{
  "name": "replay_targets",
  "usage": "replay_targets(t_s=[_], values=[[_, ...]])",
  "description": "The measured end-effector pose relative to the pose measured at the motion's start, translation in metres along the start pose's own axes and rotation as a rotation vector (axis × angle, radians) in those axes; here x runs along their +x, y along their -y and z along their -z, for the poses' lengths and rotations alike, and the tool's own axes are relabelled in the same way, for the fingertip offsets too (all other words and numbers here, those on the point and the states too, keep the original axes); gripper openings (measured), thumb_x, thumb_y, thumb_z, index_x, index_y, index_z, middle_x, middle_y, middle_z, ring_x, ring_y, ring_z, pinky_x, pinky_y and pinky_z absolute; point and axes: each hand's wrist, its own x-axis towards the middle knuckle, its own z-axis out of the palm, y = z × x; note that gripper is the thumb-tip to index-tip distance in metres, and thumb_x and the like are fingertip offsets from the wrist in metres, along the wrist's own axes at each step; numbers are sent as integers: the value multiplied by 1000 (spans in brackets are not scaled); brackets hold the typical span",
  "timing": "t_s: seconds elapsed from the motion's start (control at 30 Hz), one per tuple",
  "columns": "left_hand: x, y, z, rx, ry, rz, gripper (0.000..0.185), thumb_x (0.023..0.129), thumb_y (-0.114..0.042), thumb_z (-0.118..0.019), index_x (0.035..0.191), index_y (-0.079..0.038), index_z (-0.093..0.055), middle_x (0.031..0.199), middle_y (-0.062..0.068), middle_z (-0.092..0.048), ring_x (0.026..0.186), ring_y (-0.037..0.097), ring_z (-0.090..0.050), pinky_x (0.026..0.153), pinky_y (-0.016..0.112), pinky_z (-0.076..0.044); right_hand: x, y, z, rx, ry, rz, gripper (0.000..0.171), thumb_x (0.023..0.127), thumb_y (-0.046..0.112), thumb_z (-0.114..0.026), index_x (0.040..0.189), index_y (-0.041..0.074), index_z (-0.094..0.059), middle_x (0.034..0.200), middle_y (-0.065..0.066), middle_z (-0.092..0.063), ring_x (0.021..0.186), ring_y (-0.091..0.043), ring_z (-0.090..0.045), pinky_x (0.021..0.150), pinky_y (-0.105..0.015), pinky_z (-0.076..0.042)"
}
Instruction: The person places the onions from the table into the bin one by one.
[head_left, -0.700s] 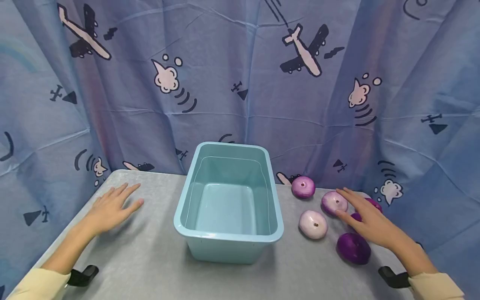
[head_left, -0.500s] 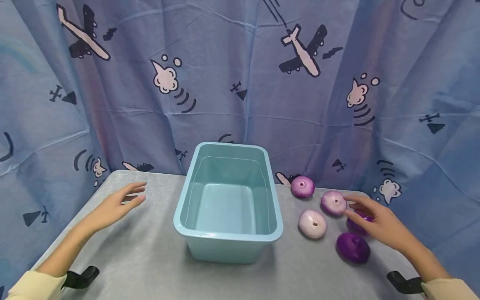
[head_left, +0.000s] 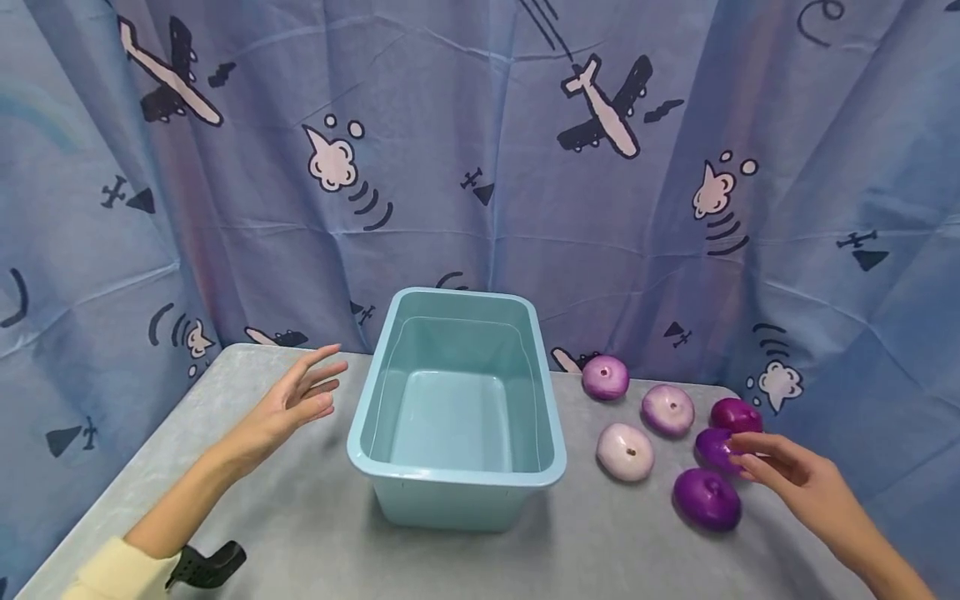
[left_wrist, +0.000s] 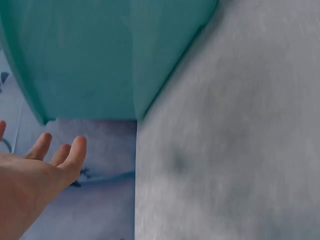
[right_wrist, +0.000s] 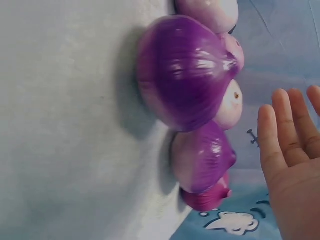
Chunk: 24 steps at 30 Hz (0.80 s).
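Since the earlier frames the left hand [head_left: 288,408] has lifted off the table [head_left: 300,533] and moved toward the bin [head_left: 457,487], now hovering just beside its left wall, with bare table below. The right hand [head_left: 795,483] has drawn back from the pale onions to the dark onion [head_left: 716,447] near the table's right edge. Both hands hold nothing: the left fingers [left_wrist: 75,152] are straight and slightly spread, the right fingers [right_wrist: 282,130] loosely extended, close together, tips at that onion. The onions lie clustered right of the bin.
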Motion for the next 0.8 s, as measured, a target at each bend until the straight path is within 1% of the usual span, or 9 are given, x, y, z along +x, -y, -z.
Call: replay_targets(t_s=[0.07, 0.17, 0.27, 0.37, 0.43, 0.5, 0.6, 0.7, 0.8], values=[[4, 3, -6, 0, 12, -10, 65, 105, -15, -55, 161, -22, -25, 160, 18, -29, 146, 45, -22, 108, 67, -28, -5, -3, 0, 14, -5, -43, 35, 106, 16, -58, 136, -2, -57, 119, 7, -68, 100, -7, -68, 76, -20, -55], [9, 9, -12, 2, 21, -20, 66, 103, -15, -57, 161, -19, -25, 161, 19, -28, 146, 46, -21, 107, 71, -26, -11, -8, -1, 26, -7, -95, 39, 106, 19, -59, 138, -3, -55, 120, 8, -67, 101, -6, -68, 77, -21, -55], [12, 14, -16, -4, 28, -31, 67, 102, -15, -58, 161, -17, -25, 161, 19, -26, 146, 47, -21, 106, 71, -28, -16, -12, -2, 16, -17, -135, 43, 106, 23, -59, 139, -4, -54, 121, 11, -66, 102, -2, -66, 76, -20, -55], [14, 16, -19, -12, 43, -45, 68, 102, -15, -58, 161, -16, -25, 162, 18, -26, 146, 46, -21, 106, 69, -29, -20, -15, -4, 1, -35, -167, 47, 105, 26, -60, 139, -5, -52, 121, 15, -64, 101, 6, -62, 76, -19, -54], [15, 16, -20, -17, 54, -57, 67, 102, -14, -58, 161, -17, -25, 162, 17, -26, 146, 45, -23, 106, 68, -30, -22, -17, -6, -1, -38, -184, 49, 105, 27, -60, 140, -6, -50, 121, 15, -62, 101, 11, -58, 76, -19, -54], [15, 16, -21, -21, 62, -69, 67, 102, -14, -57, 161, -18, -26, 161, 15, -28, 145, 44, -24, 105, 68, -31, -24, -19, -8, -11, -44, -185, 51, 105, 27, -60, 141, -7, -48, 124, 9, -62, 102, 13, -55, 77, -19, -54], [17, 15, -23, -20, 75, -81, 67, 102, -14, -58, 161, -18, -26, 161, 15, -29, 145, 43, -26, 104, 67, -32, -26, -22, -14, -32, -43, -194, 56, 105, 29, -61, 143, -7, -45, 132, -9, -58, 102, 15, -52, 78, -19, -54], [18, 13, -24, -15, 83, -83, 68, 101, -15, -58, 161, -18, -26, 161, 15, -29, 144, 42, -26, 104, 66, -31, -28, -26, -18, -38, -38, -222, 63, 103, 30, -63, 147, -8, -40, 140, -27, -48, 102, 18, -48, 78, -18, -54], [20, 13, -26, -11, 88, -83, 68, 101, -15, -58, 161, -19, -25, 161, 15, -30, 144, 42, -27, 104, 66, -31, -31, -31, -22, -14, -29, -235, 68, 102, 29, -66, 149, -8, -34, 145, -30, -41, 103, 19, -43, 79, -16, -52]])
